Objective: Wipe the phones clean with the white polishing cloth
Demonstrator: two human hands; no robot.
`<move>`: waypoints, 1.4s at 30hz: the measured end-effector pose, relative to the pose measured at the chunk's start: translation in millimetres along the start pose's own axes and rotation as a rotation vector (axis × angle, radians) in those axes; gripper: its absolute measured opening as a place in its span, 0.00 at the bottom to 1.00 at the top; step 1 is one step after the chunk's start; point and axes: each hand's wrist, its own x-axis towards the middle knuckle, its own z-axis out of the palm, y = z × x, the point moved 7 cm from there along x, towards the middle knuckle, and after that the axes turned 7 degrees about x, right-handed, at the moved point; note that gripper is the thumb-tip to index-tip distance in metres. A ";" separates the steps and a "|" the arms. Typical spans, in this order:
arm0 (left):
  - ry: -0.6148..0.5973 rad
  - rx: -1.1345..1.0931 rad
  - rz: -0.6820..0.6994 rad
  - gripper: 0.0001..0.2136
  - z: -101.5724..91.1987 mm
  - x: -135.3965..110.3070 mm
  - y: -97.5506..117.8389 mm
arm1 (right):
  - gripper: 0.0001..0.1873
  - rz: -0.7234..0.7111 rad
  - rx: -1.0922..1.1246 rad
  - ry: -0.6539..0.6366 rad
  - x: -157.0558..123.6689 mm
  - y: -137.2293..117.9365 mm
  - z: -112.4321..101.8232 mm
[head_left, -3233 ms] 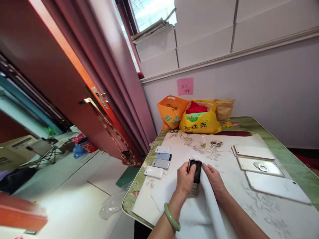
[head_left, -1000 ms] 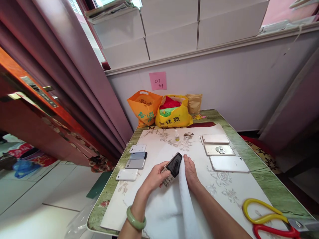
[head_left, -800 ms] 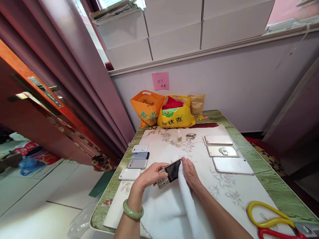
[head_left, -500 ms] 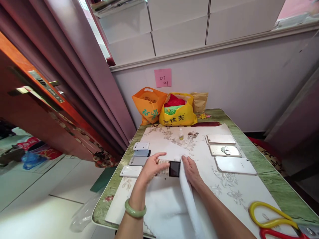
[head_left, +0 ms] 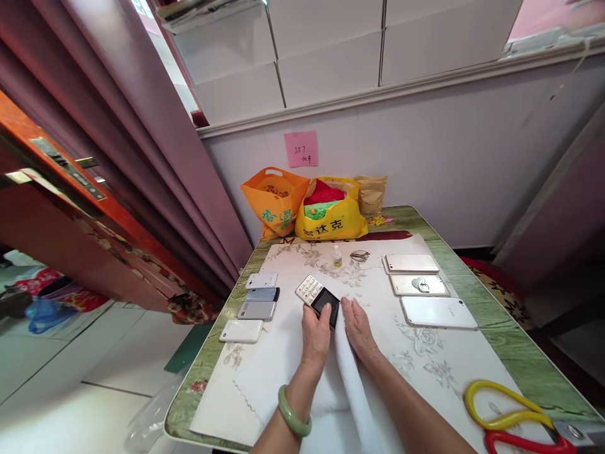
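A keypad phone (head_left: 311, 289) with a dark screen is tilted above the middle of the table. My left hand (head_left: 316, 334) grips its screen end, thumb over the screen's edge. A green bangle (head_left: 293, 413) circles that wrist. My right hand (head_left: 358, 325) is closed on a white cloth (head_left: 350, 378), whose upper fold touches the phone's screen end. The cloth hangs down toward the front edge; the right fingertips are partly hidden behind it. Several phones lie in a column at left, among them a white phone (head_left: 241, 331) and a grey phone (head_left: 256, 309).
On the right lie three phones, the nearest a white phone (head_left: 439, 313). Yellow-and-red scissors (head_left: 508, 419) rest at front right. A small spray bottle (head_left: 337, 256) and glasses (head_left: 360, 256) sit farther back. An orange bag (head_left: 276, 202) and yellow bag (head_left: 331, 221) stand against the wall.
My left hand has moved from the keypad end to the screen end and closed round it. The phone has turned from level to slanted, keypad up and left. The right hand keeps the cloth.
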 end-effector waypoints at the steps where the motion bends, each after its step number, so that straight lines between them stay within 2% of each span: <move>1: -0.015 0.034 -0.001 0.18 -4.9 5.7 0.1 | 0.21 -0.045 -0.057 -0.040 -0.5 -2.0 3.3; 3: -0.115 0.076 0.015 0.18 -10.0 13.6 4.4 | 0.20 -0.104 -0.132 -0.106 -2.6 -5.1 9.9; 6: -0.384 0.120 0.075 0.22 -6.7 10.6 17.9 | 0.19 -0.123 -0.147 -0.142 -5.3 -7.5 14.5; 8: -0.544 0.171 0.082 0.24 -4.2 1.1 24.6 | 0.20 -0.098 -0.116 -0.116 -5.0 -7.3 12.2; 11: -0.750 0.221 0.044 0.22 -1.3 -16.7 27.5 | 0.23 -0.017 -0.038 -0.028 -2.3 -2.8 3.4; 14: -0.847 0.199 0.020 0.18 1.4 -28.2 25.9 | 0.24 0.063 0.082 -0.002 0.1 3.2 0.1; 16: -0.792 0.165 0.007 0.16 2.7 -27.5 22.6 | 0.23 0.093 0.152 0.000 0.8 5.9 0.9; 18: -0.673 0.130 0.003 0.14 4.2 -22.7 19.4 | 0.23 0.091 0.163 0.011 0.8 6.5 2.0; 23: -0.212 0.119 0.085 0.15 -1.9 -4.6 24.0 | 0.22 -0.043 -0.041 -0.069 -2.3 0.6 12.6; 25: -0.066 0.161 0.120 0.15 -5.8 1.3 29.1 | 0.20 -0.099 -0.123 -0.106 -4.8 -0.9 17.2; 28: 0.051 0.255 0.147 0.17 -9.7 9.4 36.3 | 0.18 -0.137 -0.200 -0.134 -7.8 -1.3 21.1; 30: 0.065 0.325 0.164 0.20 -10.8 12.7 41.0 | 0.17 -0.133 -0.192 -0.135 -8.0 -1.3 21.1; 32: -0.001 0.373 0.187 0.23 -8.5 12.6 45.4 | 0.18 -0.107 -0.134 -0.115 -6.2 -1.3 18.6; 33: -0.072 0.379 0.201 0.24 -5.4 11.1 47.2 | 0.19 -0.080 -0.088 -0.099 -4.5 -0.6 16.5; 37: -0.485 0.275 0.225 0.24 9.2 -2.0 53.1 | 0.23 0.108 0.193 0.007 2.2 7.2 4.8; 40: -0.735 0.165 0.111 0.25 8.4 -4.7 53.2 | 0.24 0.207 0.325 0.013 3.1 9.0 2.0; 42: -0.838 0.132 0.030 0.25 2.0 -0.1 53.4 | 0.24 0.215 0.294 -0.034 2.5 5.3 2.3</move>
